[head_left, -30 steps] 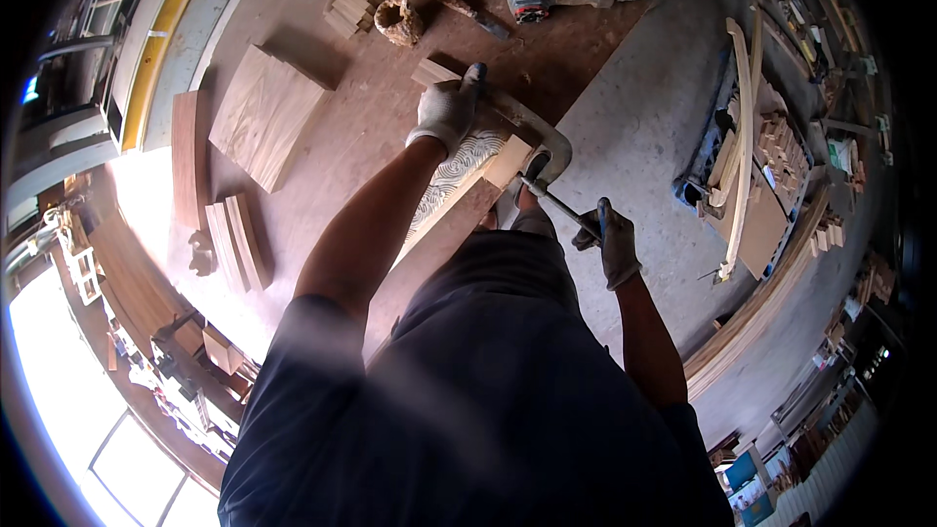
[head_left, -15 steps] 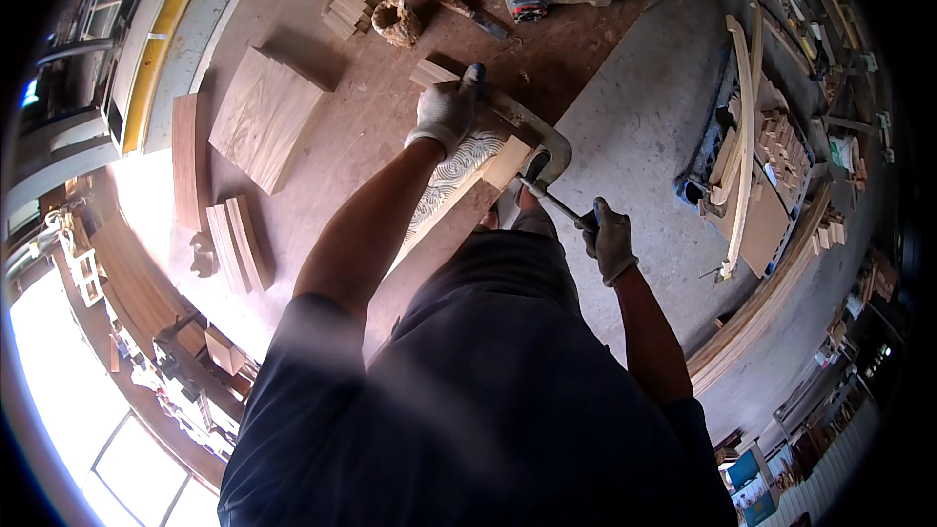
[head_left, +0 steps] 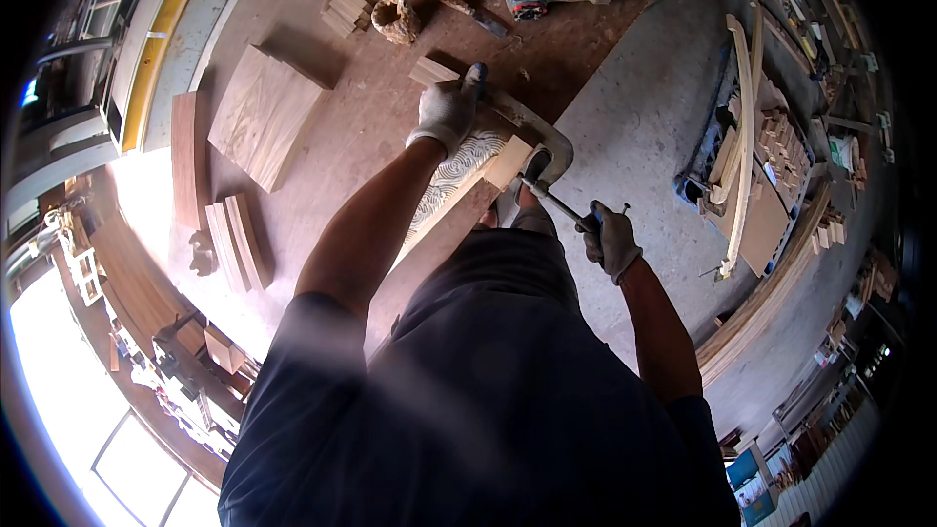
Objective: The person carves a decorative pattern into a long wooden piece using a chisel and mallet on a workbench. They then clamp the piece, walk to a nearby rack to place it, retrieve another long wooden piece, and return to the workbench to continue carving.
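Dark navy short-sleeved shirt [head_left: 468, 381], dark legwear [head_left: 498, 263], pale grey gloves [head_left: 442, 119], dark-coated fingers [head_left: 475, 75]

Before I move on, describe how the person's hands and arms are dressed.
The left hand wears a whitish-grey work glove, dark at one fingertip; the right hand wears a darker-looking grey one. Both gloves stop near the wrist. The forearms are bare below short, dark sleeves.

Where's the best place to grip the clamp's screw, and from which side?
Probably its outer end, coming from the right, where the right hand holds it. The screw slants out from the clamp frame toward the lower right of the picture, so that end stands clear of the light wood block.
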`<state>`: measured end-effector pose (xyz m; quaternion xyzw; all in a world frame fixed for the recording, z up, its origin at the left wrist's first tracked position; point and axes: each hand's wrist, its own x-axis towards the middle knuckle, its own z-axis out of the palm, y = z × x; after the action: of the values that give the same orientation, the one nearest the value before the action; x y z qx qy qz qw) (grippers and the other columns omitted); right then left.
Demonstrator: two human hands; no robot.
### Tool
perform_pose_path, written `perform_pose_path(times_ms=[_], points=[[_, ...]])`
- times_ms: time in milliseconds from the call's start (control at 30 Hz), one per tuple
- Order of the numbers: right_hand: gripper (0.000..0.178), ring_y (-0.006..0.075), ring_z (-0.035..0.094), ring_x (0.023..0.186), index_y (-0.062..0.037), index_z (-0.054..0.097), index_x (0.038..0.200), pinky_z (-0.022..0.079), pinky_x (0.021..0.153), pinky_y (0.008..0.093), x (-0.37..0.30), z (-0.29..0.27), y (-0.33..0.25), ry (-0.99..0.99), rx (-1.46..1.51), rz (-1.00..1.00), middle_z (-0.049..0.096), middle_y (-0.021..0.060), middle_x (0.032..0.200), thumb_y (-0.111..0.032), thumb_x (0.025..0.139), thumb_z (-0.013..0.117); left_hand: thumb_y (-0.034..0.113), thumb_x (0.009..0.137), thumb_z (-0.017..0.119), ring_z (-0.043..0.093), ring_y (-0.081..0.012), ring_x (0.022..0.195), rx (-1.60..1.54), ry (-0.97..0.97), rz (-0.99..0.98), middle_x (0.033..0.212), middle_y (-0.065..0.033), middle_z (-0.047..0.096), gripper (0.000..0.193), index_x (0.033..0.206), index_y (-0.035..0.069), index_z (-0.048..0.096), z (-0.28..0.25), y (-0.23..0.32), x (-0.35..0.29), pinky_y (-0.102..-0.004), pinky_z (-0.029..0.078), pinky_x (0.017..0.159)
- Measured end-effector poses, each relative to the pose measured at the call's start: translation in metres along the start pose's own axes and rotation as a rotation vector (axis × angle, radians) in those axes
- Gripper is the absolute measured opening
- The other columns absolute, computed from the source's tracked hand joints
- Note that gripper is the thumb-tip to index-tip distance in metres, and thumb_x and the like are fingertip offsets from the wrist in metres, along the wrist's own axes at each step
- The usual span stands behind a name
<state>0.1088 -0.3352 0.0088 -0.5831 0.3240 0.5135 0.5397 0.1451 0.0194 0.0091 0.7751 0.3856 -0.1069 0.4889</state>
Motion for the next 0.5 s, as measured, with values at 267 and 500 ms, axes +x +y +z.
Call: perform_pose_path(times_ms=[267, 500], points=[[0.049, 0.0113, 0.022, 0.035, -0.0028, 0.061, 0.079, 0.02, 0.036, 0.0311, 0.002, -0.002, -0.007, -0.022, 0.065, 0.135, 0.033, -0.0035, 0.049, -0.041, 0.105, 0.046, 0.066, 0.095, 0.057, 0.072, -0.0396, 0.098, -0.008, 0.027, 0.026, 0.094, -0.0231, 0.075, 0.064, 0.099, 0.007, 0.08, 0.006, -0.01, 0.008, -0.0476, 0.053, 0.089], [0.048, 0.0123, 0.024, 0.035, -0.005, 0.059, 0.08, 0.023, 0.038, 0.0307, 0.0, -0.001, -0.011, -0.046, 0.029, 0.138, 0.036, -0.0025, 0.049, -0.043, 0.105, 0.046, 0.067, 0.095, 0.056, 0.071, -0.0418, 0.101, 0.007, 0.025, 0.021, 0.097, -0.0252, 0.075, 0.067, 0.101, 0.004, 0.078, 0.003, -0.008, 0.004, -0.0486, 0.052, 0.091]])
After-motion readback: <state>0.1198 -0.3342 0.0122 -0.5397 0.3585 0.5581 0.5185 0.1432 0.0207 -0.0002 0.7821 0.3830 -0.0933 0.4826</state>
